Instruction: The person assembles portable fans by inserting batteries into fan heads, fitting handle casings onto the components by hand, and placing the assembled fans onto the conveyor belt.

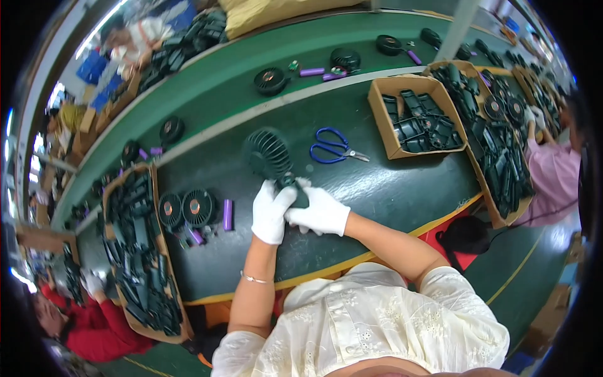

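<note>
Between my two white-gloved hands is a dark green handheld fan [269,154], its round caged head tilted up and away from me. My left hand [270,210] closes round the fan's handle just below the head. From the other side my right hand [317,208] grips the same handle, which is mostly hidden by the gloves. Beyond the right hand lie blue-handled scissors [331,147] with short blades. To the left, two fan heads [199,208] rest side by side near an upright purple battery [227,215] and another small purple battery [196,235].
A cardboard box [394,151] of dark plastic parts stands at the right. Long cartons of similar parts flank me, the left carton [168,264] and the right carton [496,217]. Past a pale rail, a green conveyor [226,94] carries fan heads and batteries. Co-workers sit on both sides.
</note>
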Tool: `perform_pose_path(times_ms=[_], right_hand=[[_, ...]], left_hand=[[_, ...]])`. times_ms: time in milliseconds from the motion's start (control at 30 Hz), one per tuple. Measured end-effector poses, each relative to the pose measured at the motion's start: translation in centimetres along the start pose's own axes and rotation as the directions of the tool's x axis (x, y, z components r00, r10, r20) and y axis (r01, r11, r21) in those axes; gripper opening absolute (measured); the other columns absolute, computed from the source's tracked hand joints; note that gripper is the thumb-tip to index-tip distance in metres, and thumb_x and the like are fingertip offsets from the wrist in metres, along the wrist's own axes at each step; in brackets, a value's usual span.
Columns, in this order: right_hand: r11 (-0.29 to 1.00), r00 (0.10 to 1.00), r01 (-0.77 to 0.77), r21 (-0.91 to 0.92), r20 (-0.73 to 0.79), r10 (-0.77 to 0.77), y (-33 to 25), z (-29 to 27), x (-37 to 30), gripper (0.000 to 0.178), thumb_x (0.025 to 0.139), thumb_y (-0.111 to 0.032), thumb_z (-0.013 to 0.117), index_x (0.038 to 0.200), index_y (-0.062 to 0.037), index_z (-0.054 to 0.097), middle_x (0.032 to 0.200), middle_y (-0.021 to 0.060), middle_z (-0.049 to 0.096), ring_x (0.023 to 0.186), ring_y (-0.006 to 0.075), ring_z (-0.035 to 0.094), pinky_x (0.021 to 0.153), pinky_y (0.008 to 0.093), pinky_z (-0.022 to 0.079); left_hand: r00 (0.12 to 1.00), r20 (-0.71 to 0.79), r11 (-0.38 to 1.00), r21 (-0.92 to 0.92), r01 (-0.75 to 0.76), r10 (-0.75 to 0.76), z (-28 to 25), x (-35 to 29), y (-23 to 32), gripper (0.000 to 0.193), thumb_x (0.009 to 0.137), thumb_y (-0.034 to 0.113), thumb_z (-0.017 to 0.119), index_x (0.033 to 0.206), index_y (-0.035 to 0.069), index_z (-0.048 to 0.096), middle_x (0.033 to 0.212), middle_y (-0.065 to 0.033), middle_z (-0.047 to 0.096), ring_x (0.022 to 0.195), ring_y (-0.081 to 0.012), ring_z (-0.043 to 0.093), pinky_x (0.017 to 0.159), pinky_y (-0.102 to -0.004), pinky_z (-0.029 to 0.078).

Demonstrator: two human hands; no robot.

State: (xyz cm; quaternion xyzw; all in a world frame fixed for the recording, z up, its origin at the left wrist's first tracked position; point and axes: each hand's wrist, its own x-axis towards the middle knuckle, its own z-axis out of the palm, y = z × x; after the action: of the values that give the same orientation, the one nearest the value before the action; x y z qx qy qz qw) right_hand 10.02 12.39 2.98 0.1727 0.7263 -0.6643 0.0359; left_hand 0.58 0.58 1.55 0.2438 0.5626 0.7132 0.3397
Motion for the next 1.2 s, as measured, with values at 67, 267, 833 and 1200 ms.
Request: perform_pose_path(times_ms=[67,267,833,1200], right_hand=[[0.999,0.980,-0.039,0.022,0.198,0.034,0.7,-0.6,0.7,0.043,0.089,-0.041,0.065,0.104,-0.0012,0.060,0.066,0.0063,0.063,0.045,0.0129,0.055,0.040,0.0275,0.044],[0.991,0.955,-0.023,0.131,0.295,-0.016,2.0,-0.8,0.5,0.037,0.097,-0.037,0.056,0.102,-0.0019,0.066,0.084,0.0084,0.068,0.051,0.0134,0.057,0.041,0.0278,0.044],[0.975,0.939,0.213,0.055,0.264,-0.220,3.9,-0.2,0.9,0.025,0.086,-0.019,0.052,0.082,0.0020,0.066,0.070,0.0104,0.068,0.051,0.0204,0.065,0.043,0.0342,0.053],[0.962,0.929,0.271,0.043,0.250,-0.273,4.2,0.9,2.1,0.024,0.085,-0.017,0.051,0.076,0.0017,0.063,0.067,0.0108,0.066,0.050,0.0216,0.065,0.040,0.0348,0.052]], left_hand=[[0.998,-0.057,0.999,-0.050,-0.002,0.000,-0.7,-0.2,0.0,0.035,0.098,0.027,0.057,0.118,-0.001,0.052,0.101,-0.0147,0.067,0.069,-0.0182,0.062,0.061,-0.0303,0.050],[0.914,-0.369,0.985,-0.096,0.145,-0.171,-1.5,2.5,1.2,0.035,0.098,0.037,0.062,0.110,0.006,0.055,0.092,-0.0084,0.061,0.071,-0.0188,0.063,0.059,-0.0371,0.058],[0.844,0.065,0.296,0.920,-0.258,0.533,-3.8,28.5,0.2,0.073,0.082,0.023,0.077,0.141,-0.004,0.045,0.143,-0.0234,0.049,0.135,-0.0365,0.045,0.117,-0.0432,0.030],[0.973,0.027,0.295,0.951,-0.096,0.231,2.2,29.8,0.9,0.078,0.077,0.029,0.078,0.146,0.008,0.046,0.144,-0.0244,0.048,0.127,-0.0365,0.053,0.108,-0.0408,0.041]])
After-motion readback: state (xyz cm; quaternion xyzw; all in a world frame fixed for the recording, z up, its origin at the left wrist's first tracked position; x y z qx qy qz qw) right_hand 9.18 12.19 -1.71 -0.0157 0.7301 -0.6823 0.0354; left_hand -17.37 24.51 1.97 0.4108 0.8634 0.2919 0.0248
